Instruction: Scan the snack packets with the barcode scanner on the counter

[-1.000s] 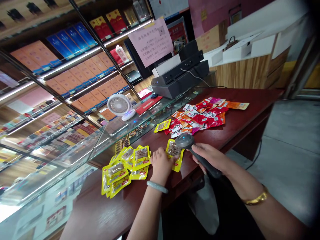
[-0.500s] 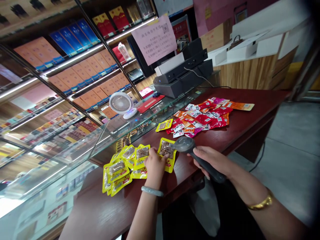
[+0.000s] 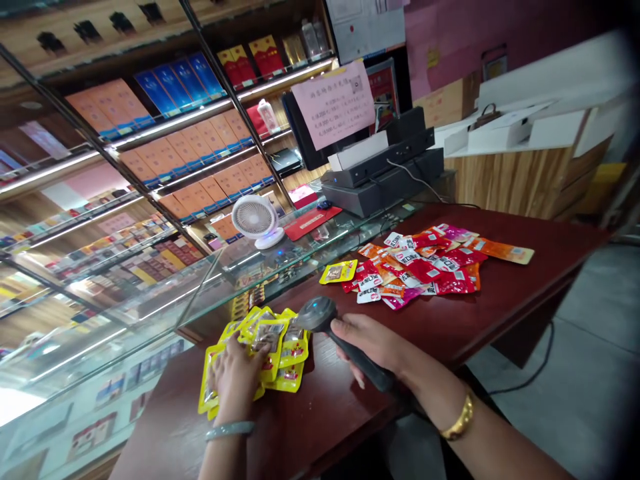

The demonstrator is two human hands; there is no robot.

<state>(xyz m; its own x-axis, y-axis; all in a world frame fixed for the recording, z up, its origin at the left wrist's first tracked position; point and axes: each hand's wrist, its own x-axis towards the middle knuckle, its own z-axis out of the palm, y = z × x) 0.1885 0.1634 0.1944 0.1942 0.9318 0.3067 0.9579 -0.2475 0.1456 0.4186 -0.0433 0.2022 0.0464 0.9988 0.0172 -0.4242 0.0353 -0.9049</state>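
Note:
My right hand is wrapped round the handle of a dark handheld barcode scanner. The scanner's head points left, close over a heap of yellow snack packets on the table. Spread across the left part of that heap are the fingers of my left hand, with the thumb against a packet on top. Parts of the packets under the left hand are hidden. A single yellow packet lies farther back, beside a pile of red, orange and pink snack packets.
The dark red table meets a glass display counter on its far left side. A small white fan and a dark cash-register unit stand on the glass. Shelves with boxes rise behind. A cable hangs at right.
My left hand has moved left onto the heap, and the yellow packet that lay apart under it is now on the heap. My right hand has brought the scanner left. The view has shifted.

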